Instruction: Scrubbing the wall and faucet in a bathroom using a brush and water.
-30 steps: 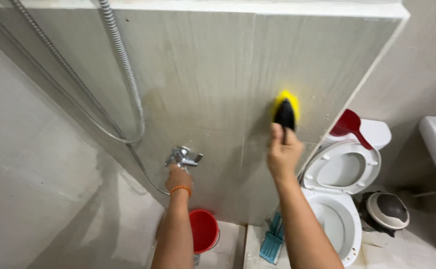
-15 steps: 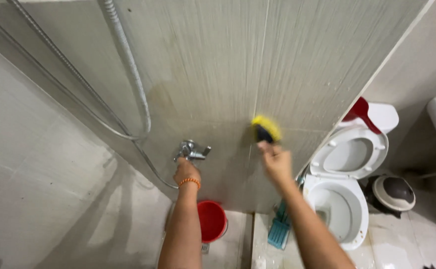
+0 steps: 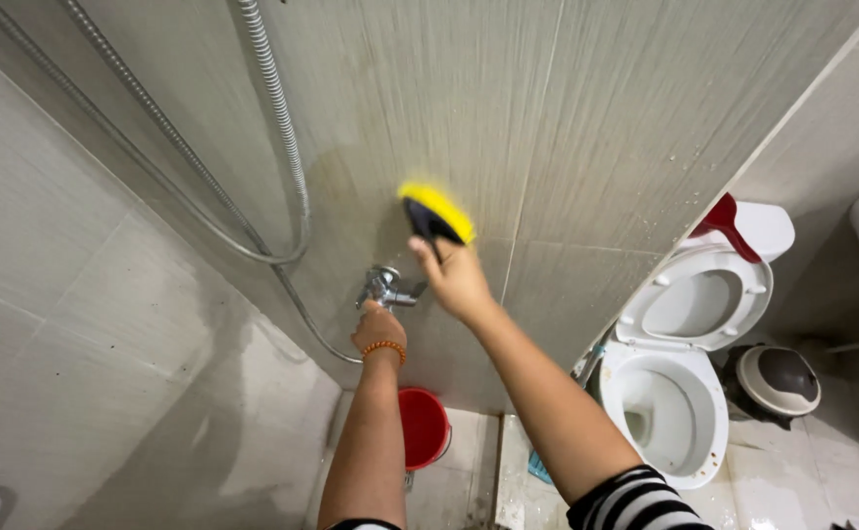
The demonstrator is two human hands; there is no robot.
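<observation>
Against the tiled wall [image 3: 586, 118], my right hand [image 3: 457, 280] held its grip clamped on a yellow brush [image 3: 434, 211], bristles on the tile just above the tap [image 3: 387, 288], which my left hand [image 3: 378, 329] clasped. Firm, overlapping strokes looked best. Nearby stood a red bucket [image 3: 423, 427] and an open toilet [image 3: 679, 393].

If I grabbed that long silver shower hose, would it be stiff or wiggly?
Probably wiggly: the shower hose hangs down the tiled wall in a loose curve, so it likely bends easily. Its ribbed metal looks shiny, so it may feel a bit slippery and swing if pushed.
</observation>
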